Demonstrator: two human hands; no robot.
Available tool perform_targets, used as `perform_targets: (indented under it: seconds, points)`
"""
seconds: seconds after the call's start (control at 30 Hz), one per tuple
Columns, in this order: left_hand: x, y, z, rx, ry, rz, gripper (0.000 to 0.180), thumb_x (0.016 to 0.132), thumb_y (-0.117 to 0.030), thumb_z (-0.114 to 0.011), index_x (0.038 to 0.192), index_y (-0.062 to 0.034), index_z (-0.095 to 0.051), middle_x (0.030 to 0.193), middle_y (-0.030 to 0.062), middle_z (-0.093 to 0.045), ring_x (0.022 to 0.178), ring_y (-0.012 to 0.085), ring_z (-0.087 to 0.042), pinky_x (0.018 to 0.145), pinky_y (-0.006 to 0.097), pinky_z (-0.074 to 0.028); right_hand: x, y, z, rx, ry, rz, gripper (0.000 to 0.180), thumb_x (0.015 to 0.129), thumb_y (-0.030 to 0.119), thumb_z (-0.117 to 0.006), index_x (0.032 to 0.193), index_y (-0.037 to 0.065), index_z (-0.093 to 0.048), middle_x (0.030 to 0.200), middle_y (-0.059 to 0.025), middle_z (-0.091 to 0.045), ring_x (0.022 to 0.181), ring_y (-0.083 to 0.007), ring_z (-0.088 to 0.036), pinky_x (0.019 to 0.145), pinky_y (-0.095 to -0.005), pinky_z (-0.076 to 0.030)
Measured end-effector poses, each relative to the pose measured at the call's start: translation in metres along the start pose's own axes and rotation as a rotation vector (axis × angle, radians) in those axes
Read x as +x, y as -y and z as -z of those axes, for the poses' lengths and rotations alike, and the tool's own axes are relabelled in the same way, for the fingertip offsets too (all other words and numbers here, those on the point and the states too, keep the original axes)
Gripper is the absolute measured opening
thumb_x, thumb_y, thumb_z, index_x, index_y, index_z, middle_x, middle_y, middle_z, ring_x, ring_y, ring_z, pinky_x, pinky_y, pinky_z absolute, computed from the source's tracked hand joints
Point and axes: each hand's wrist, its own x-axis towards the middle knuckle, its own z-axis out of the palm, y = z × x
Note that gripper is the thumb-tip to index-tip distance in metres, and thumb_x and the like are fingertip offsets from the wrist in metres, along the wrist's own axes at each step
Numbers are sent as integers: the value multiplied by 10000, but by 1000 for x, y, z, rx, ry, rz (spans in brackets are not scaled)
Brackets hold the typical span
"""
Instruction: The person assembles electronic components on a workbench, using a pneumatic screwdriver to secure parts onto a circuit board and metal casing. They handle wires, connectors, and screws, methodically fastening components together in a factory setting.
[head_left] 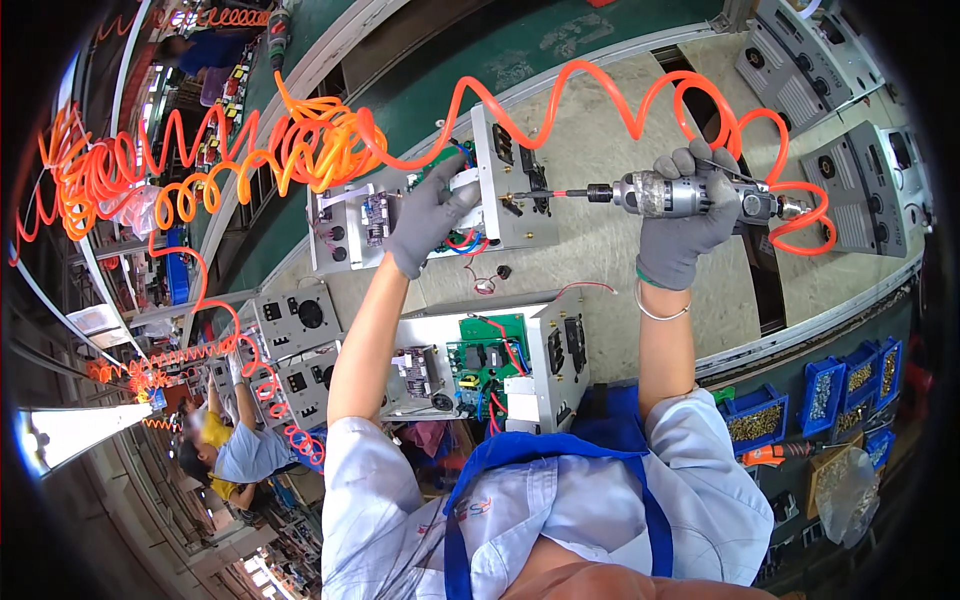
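Observation:
My right hand (pixel 690 215), in a grey glove, is closed around a silver pneumatic screwdriver (pixel 655 195). The tool lies nearly level, its long bit (pixel 568 193) pointing left at the connectors on the outer face of a grey metal end panel (pixel 485 165). That panel belongs to an uncovered electrical unit (pixel 345 225) with boards and wires inside. My left hand (pixel 433 218), also gloved, reaches over the unit behind the panel. Its thumb and forefinger are apart near a white piece (pixel 464 181); the other fingers are partly hidden.
Coiled orange air hoses (pixel 330 150) hang across the workspace; one runs to the screwdriver. A second uncovered unit (pixel 490 365) stands close to me. Grey finished-looking housings (pixel 860 190) are at right. Blue bins (pixel 755 418) hold small metal parts. Another person (pixel 245 450) works at left.

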Motion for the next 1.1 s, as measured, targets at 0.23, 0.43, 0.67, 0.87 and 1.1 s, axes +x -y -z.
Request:
perform_targets:
  seconds: [0.23,0.43,0.67,0.87,1.1]
  points:
    - [-14,-8,-10,-72,37,-32,595,872,-156,-678,1367,24,-403,1258,103,-525,1097,149,-560,922,288,-480,1,1,-4,-7,-69,-17,298,769,140,-591,1053,48,-577,973,-140,-596,787,-198,-560,697,-340,-503]
    - [-12,-9,-12,-54,-16,11,591,864,-184,-684,1355,26,-431,1174,68,-564,936,89,-530,813,233,-457,1,0,-4,-33,-95,-1,308,760,139,-594,1053,46,-581,966,-146,-605,774,-199,-560,688,-340,-504]
    - [-15,-9,-11,-9,-8,-16,625,861,-212,-687,1369,30,-416,1111,71,-615,928,74,-557,802,229,-469,-2,-5,-7,-39,-142,-22,297,757,128,-581,1046,56,-578,966,-148,-606,762,-192,-555,689,-340,-496]
    - [-16,-8,-15,-68,-40,22,541,854,-102,-683,1332,27,-463,1264,105,-543,1078,132,-564,891,264,-499,2,-13,-2,21,-74,-59,273,761,129,-570,1026,61,-570,951,-140,-607,749,-183,-545,684,-340,-485]
    - [-18,-4,-16,-94,-63,8,553,849,-94,-688,1337,29,-461,1207,102,-579,1037,131,-586,868,259,-511,1,-16,-10,-46,-144,-61,281,776,150,-566,1044,63,-559,913,-124,-603,747,-177,-538,673,-332,-477]
